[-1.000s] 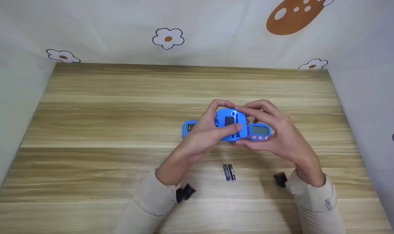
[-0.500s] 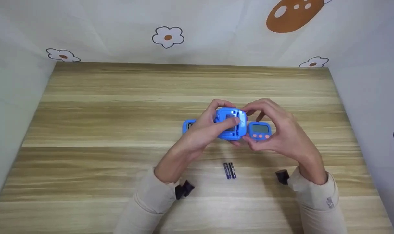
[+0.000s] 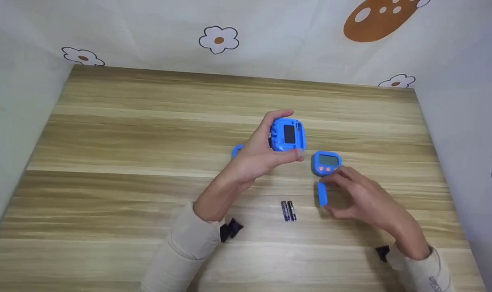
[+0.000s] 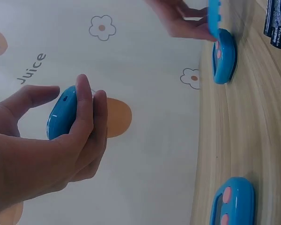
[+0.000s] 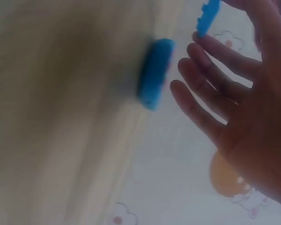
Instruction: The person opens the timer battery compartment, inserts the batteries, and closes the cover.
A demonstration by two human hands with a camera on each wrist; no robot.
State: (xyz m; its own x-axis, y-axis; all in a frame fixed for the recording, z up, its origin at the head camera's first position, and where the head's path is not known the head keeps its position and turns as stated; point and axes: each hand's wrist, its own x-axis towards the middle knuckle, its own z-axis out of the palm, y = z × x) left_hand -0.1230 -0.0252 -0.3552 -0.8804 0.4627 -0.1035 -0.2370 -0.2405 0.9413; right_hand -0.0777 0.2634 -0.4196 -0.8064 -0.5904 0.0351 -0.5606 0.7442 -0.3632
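My left hand (image 3: 256,156) grips a blue digital timer (image 3: 280,140) by its edges, held above the table with its back facing up. Along the right side of that back, the battery slot lies uncovered, a small metallic bit at its upper end. My right hand (image 3: 369,200) pinches a narrow blue battery cover (image 3: 322,194) between thumb and fingertips, lower and to the right of the timer. In the right wrist view the cover (image 5: 207,18) shows small tabs along one edge, and the other fingers spread loosely. Two slim batteries (image 3: 288,211) lie side by side between the forearms.
A second blue timer (image 3: 327,159) with pink buttons rests on the wooden table (image 3: 128,202), just beyond my right fingers. Another blue timer (image 3: 236,151) is mostly hidden behind my left hand in the head view. Flower-printed fabric (image 3: 156,36) walls the table's back.
My right hand has pulled the battery cover off the timer and carried it right and toward me. The left hand has lifted the timer slightly away, its thumb now at the lower edge.
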